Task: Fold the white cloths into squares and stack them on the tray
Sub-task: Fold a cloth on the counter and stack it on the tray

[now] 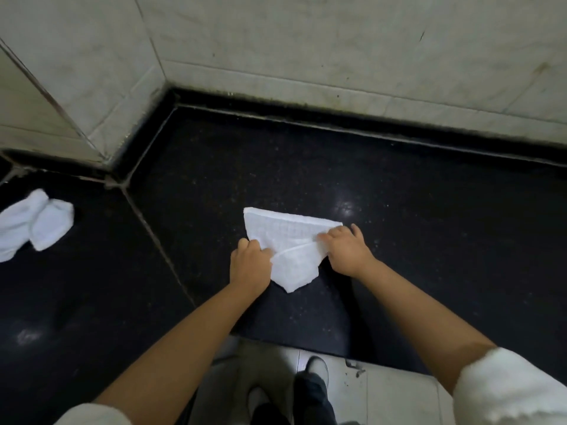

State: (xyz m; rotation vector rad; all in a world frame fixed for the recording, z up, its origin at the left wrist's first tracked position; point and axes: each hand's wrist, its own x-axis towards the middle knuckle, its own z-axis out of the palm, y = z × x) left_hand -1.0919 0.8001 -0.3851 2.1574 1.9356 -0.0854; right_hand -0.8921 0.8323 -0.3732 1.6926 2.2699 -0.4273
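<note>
A white cloth [283, 237] lies partly folded on the black stone counter [414, 240], its far edge flat and its near part turned up into a loose flap. My left hand [249, 265] pinches the cloth's near-left edge. My right hand [345, 250] grips the right side of it, fingers closed on the fabric. At the far left lie other white cloths [33, 223], rumpled and loosely rolled. No tray is in view.
Pale tiled walls [337, 41] meet in a corner behind the counter. A grout seam [153, 237] runs diagonally across the dark surface left of the cloth. Below the counter's front edge I see light floor tiles [386, 391] and my shoes.
</note>
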